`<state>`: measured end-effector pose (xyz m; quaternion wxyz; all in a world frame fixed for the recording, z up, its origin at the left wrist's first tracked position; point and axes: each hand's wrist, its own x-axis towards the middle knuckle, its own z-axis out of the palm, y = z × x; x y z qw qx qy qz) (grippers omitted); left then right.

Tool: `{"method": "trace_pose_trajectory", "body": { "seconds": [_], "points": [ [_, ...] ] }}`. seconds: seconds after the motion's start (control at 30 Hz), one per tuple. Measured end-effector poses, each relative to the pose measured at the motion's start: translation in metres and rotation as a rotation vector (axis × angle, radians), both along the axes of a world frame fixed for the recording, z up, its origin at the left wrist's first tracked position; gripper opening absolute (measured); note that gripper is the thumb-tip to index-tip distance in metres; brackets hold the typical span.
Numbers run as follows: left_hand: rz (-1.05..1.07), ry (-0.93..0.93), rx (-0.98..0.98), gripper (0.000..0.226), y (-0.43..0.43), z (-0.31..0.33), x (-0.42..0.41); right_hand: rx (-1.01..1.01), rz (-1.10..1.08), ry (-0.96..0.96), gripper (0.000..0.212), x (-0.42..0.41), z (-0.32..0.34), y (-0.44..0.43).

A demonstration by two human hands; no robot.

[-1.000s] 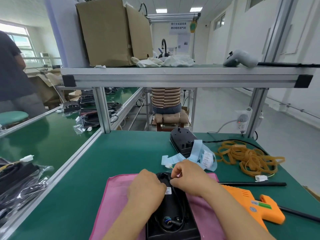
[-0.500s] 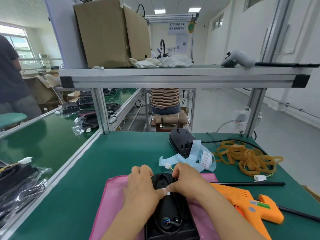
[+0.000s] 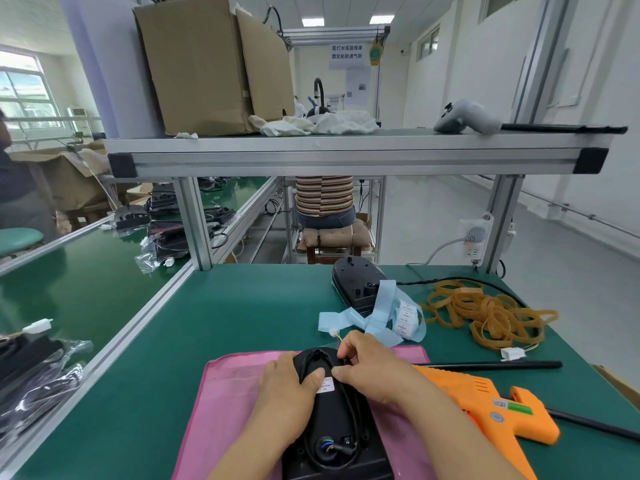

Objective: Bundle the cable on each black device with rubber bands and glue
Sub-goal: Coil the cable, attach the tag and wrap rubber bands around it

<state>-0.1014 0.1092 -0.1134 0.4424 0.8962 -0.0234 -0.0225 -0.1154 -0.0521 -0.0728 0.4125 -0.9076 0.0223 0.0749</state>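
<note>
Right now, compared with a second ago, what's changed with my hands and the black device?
The left hand slid off the far end of the black device to grip its left edge, thumb by the white label. The right hand barely moved; its fingers still pinch the cable. Device, pink cloth, glue gun and rubber bands stayed put.

A factory assembly hall: rows of green-topped desks (image 3: 242,306) on aluminium framing (image 3: 346,157), cardboard boxes (image 3: 197,64) overhead, a printed station sign (image 3: 347,52), seated line workers (image 3: 323,199).
</note>
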Motion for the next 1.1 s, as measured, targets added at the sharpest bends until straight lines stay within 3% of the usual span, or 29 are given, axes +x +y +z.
{"method": "trace_pose_trajectory", "body": {
  "seconds": [0.07,0.2,0.23,0.4,0.47,0.53,0.6,0.67,0.77,0.83,0.9,1.0,1.1],
  "points": [
    [0.011,0.002,-0.007,0.036,-0.001,0.002,-0.004,-0.016,-0.004,-0.009,0.017,-0.001,0.001,0.001],
    [-0.078,0.089,-0.223,0.034,0.006,0.007,-0.010,0.005,-0.014,0.000,0.008,0.001,0.008,-0.003],
    [-0.084,0.089,-0.246,0.034,0.007,0.008,-0.012,0.043,-0.071,-0.040,0.001,0.004,0.012,-0.008],
    [0.026,-0.046,-0.286,0.027,0.007,-0.003,-0.022,-0.051,-0.667,-0.403,0.021,0.040,0.011,-0.076],
    [0.042,-0.060,-0.301,0.026,0.006,-0.005,-0.023,-0.133,-0.716,-0.293,0.039,0.054,-0.003,-0.104],
    [0.047,-0.061,-0.294,0.028,0.006,-0.007,-0.023,-0.298,-0.615,-0.120,0.060,0.062,-0.019,-0.122],
    [0.057,-0.058,-0.286,0.027,0.007,-0.007,-0.023,-0.459,-0.501,-0.033,0.066,0.066,-0.032,-0.129],
    [0.063,-0.047,-0.280,0.025,0.008,-0.008,-0.023,-0.568,-0.406,-0.031,0.060,0.070,-0.038,-0.133],
    [0.058,-0.033,-0.281,0.024,0.008,-0.008,-0.022,-0.670,-0.371,-0.106,0.022,0.072,-0.035,-0.135],
    [0.054,-0.032,-0.286,0.024,0.008,-0.008,-0.022,-0.726,-0.403,-0.113,0.009,0.069,-0.029,-0.133],
    [0.052,-0.026,-0.298,0.023,0.008,-0.006,-0.024,-0.669,-0.489,-0.095,0.006,0.064,-0.025,-0.133],
    [0.066,-0.010,-0.324,0.029,0.008,-0.004,-0.023,-0.421,-0.665,-0.117,0.003,0.053,-0.007,-0.134],
    [0.209,-0.151,-0.345,0.035,0.011,0.007,-0.024,-0.193,-0.684,-0.339,0.018,0.037,0.025,-0.118]
  ]
}}
